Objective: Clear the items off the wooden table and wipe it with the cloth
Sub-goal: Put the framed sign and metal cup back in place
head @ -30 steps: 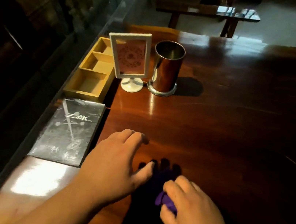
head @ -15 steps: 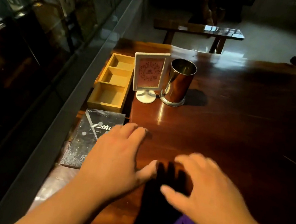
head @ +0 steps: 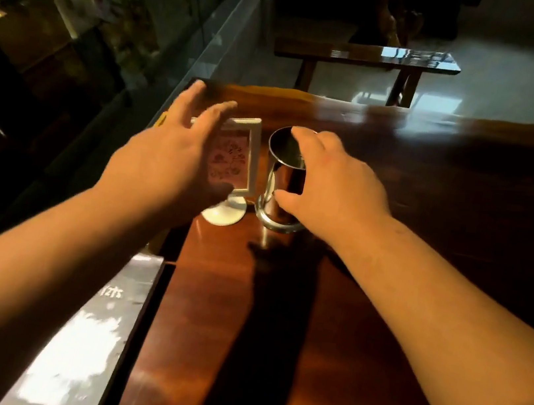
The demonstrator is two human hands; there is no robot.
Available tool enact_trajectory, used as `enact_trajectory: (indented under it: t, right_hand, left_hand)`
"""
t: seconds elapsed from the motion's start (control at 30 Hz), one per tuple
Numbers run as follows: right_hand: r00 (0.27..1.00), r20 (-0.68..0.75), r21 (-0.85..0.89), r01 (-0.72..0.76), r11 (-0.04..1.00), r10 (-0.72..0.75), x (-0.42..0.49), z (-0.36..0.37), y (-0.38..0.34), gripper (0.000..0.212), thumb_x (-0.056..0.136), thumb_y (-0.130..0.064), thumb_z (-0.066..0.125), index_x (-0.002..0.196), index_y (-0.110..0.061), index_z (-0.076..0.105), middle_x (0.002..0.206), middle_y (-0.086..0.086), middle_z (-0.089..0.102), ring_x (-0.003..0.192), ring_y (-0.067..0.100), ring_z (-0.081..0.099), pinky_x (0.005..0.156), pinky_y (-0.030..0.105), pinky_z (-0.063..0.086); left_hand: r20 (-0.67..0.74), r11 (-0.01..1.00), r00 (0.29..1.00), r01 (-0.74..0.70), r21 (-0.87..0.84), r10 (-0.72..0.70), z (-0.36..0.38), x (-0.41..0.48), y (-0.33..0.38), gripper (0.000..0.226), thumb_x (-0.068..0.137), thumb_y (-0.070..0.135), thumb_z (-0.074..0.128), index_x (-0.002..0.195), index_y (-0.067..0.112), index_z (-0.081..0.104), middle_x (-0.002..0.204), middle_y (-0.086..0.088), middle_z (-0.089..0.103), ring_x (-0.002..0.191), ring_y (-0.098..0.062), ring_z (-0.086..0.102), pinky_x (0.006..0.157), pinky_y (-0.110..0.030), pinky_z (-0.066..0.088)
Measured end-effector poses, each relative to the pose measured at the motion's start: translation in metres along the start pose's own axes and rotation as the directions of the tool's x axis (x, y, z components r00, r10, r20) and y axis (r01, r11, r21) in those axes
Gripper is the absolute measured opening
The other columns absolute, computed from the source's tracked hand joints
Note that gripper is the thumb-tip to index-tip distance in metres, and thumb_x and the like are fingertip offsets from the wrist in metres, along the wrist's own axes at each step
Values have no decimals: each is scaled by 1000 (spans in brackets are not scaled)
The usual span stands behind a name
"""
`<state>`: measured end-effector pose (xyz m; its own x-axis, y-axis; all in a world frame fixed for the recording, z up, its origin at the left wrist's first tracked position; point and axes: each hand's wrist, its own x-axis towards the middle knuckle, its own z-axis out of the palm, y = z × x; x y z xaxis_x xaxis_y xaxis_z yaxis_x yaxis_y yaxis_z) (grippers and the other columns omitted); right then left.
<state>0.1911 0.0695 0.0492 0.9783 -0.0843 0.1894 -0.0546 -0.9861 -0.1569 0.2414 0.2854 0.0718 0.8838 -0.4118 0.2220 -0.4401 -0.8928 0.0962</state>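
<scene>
Both arms reach across the polished wooden tabletop (head: pixel 367 286) toward its far left corner. The left hand (head: pixel 164 159) — fingers spread, blurred — hovers at the white-framed table sign (head: pixel 239 160). The right hand (head: pixel 333 191) curls loosely around the metal cup (head: pixel 281 169) standing just beside it. A dark book (head: pixel 90 332) lies along the left edge.
</scene>
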Motion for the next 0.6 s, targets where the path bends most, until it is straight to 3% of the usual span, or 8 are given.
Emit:
enact_trajectory:
  t: [0.07,0.13,0.2,0.3,0.37,0.5,0.6]
  right_hand:
    - [999,31,-19,13,1000,-12,9,12,14,76,84,-54,70,148,-30,35,143,5,49,105,35,64,65,38,47]
    - [999,40,-15,38,999,-37,14,21,24,52,90,-47,66,136,-29,48,129,5,55,97,34,64,62,37,43]
    - [997,23,11,71,997,-71,16,28,32,27,97,-38,59,121,-27,55,113,4,55,89,33,62,59,38,43]
    - [997,4,99,82,992,-83,11,32,48,2,99,-27,55,101,-27,54,99,2,51,83,32,57,60,42,49]
    - [997,-25,125,80,989,-78,1,26,70,8,97,-25,57,94,-29,51,95,0,49,79,29,53,60,42,48]
    - [999,-40,74,-22,997,25,-36,-8,144,9,94,-33,60,94,-32,52,94,-4,44,75,25,49,61,35,37]
    - [993,-15,-6,-114,994,114,-74,-44,213,10,93,-34,63,100,-31,56,100,1,52,81,31,59,63,35,38]
  left_hand:
    - [9,998,999,49,45,-49,13,21,-1,102,77,66,76,159,44,20,174,-5,16,119,-48,64,88,-56,56]
    - [50,993,995,85,79,-89,25,36,-1,89,83,64,70,156,40,26,164,-12,36,120,-46,62,88,-56,55]
    - [34,990,991,126,69,-129,33,46,0,65,91,57,65,146,34,41,141,-18,55,107,-46,65,75,-50,52]
    - [-43,991,990,134,-9,-134,34,51,15,27,98,40,58,121,27,60,109,-19,63,84,-45,60,68,-42,36]
    - [-77,995,992,99,-13,-100,27,50,37,20,99,39,57,114,28,62,94,-8,55,73,-32,49,65,-39,34]
    - [-105,998,994,-34,-53,29,15,50,113,21,100,37,61,120,32,64,96,2,52,77,-18,43,51,-26,25]
    - [-55,988,994,-97,-116,91,19,54,183,25,102,40,56,126,36,60,103,4,56,81,-18,50,53,-29,36]
